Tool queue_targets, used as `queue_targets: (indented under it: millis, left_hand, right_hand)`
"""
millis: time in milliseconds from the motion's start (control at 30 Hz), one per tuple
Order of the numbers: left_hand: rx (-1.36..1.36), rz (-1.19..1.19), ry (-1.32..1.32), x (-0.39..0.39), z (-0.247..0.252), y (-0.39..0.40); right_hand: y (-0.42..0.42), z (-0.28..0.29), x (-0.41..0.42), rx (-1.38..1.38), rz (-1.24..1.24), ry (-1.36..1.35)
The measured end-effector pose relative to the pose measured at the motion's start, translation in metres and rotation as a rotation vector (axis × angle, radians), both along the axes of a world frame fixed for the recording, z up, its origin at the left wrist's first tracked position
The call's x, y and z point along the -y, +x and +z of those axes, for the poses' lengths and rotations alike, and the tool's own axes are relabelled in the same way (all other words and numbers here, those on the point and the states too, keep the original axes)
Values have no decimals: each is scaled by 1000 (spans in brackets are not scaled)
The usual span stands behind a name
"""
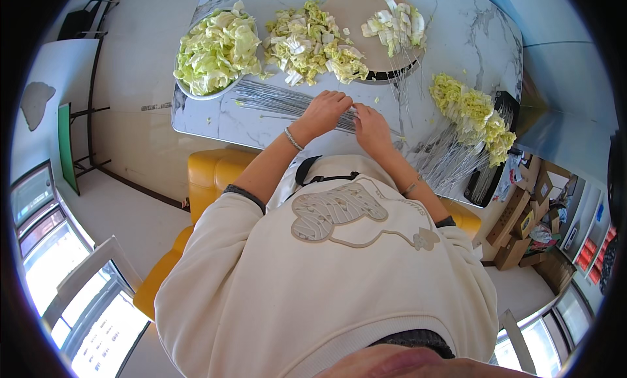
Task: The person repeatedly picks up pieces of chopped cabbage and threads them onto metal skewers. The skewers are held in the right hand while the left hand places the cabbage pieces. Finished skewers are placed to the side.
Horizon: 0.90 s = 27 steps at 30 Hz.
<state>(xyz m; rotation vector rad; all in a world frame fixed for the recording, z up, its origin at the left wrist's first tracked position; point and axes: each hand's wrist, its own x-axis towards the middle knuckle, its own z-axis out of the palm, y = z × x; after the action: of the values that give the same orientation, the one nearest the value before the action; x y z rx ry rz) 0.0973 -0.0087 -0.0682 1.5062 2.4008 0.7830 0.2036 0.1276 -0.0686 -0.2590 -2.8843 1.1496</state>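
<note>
A bundle of thin metal skewers (pixel 274 98) lies along the front part of the marble-patterned table (pixel 215 118). My left hand (pixel 327 111) is curled over its right portion, gripping skewers. Close beside it, my right hand (pixel 372 126) has its fingers bent at the skewers' right ends, and its fingertips almost meet the left hand's. What the right fingers pinch is hidden. Beyond the hands lies a heap of chopped napa cabbage (pixel 299 42). Skewers threaded with cabbage (pixel 472 111) lie to the right, partly over a black tray (pixel 507 104).
A bowl (pixel 183 86) heaped with cabbage leaves (pixel 218 52) stands at the left. A round board (pixel 343 11) holds more skewered cabbage pieces (pixel 397 25). A yellow chair (pixel 215 170) touches the table's front side, and cardboard boxes (pixel 512 221) are piled on the right.
</note>
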Motion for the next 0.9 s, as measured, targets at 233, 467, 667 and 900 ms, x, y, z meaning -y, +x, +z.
queue_targets:
  millis: [233,467,667,900]
  left_hand:
    - [24,-28,-62,1,-14,5]
    - [43,-16,-101,0,-17,3]
    - [124,7,-88,-1,-17,2]
    - [141,121,-64,33,-22,-26]
  right_hand:
    - [0,-19,1,43,-17,73]
    - [1,-20,4,-144,-30,132]
    - [1,-20,1,-31,-78,39]
    - [15,-6,-39,140,-64,79]
